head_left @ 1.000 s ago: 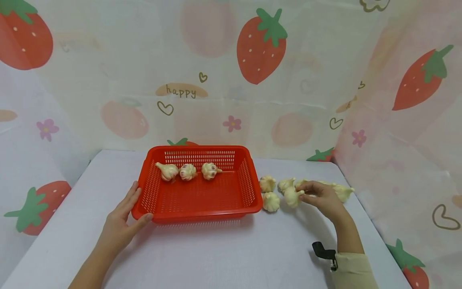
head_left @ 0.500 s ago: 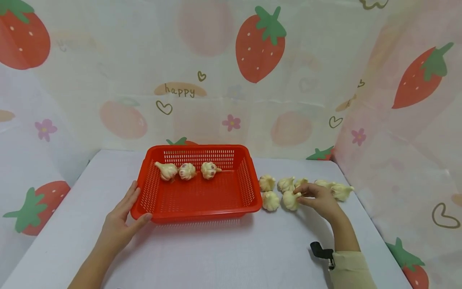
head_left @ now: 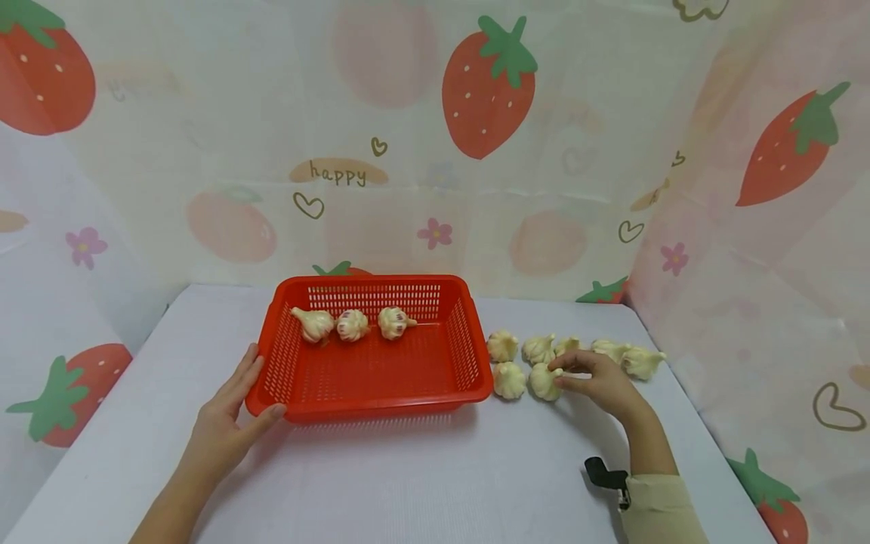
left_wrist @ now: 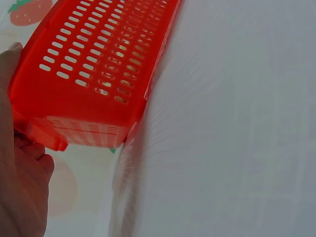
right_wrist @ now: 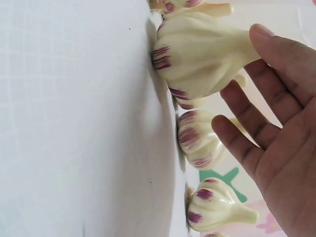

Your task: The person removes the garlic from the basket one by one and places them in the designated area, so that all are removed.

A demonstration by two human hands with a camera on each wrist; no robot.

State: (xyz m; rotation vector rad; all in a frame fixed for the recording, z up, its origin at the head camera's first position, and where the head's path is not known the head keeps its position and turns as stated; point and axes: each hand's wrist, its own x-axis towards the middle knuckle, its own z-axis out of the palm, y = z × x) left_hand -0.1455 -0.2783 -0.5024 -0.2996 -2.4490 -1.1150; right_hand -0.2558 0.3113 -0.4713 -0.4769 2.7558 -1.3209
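Note:
In the head view my right hand (head_left: 601,381) holds a garlic bulb (head_left: 544,382) by its stem, low at the table, right of another bulb (head_left: 509,381). The right wrist view shows my thumb on the stem of this white, purple-streaked bulb (right_wrist: 197,54), with its base at the tabletop. My left hand (head_left: 220,427) rests on the left end of a red plastic basket (head_left: 381,408), fingers straight along the side and thumb at the front corner. Three garlic bulbs lie in a row inside, the middle one (head_left: 353,326) between the others.
Behind the held bulb, more garlic sits on the white table (head_left: 408,483), including a bulb (head_left: 503,346) by the basket and one (head_left: 642,363) farthest right. A strawberry-print cloth (head_left: 408,227) hangs behind. A black wrist mount (head_left: 605,474) is on my right arm.
My right hand has lowered the garlic bulb slightly and shifted it left, down to the table beside the front bulb. The left hand and basket have stayed put.

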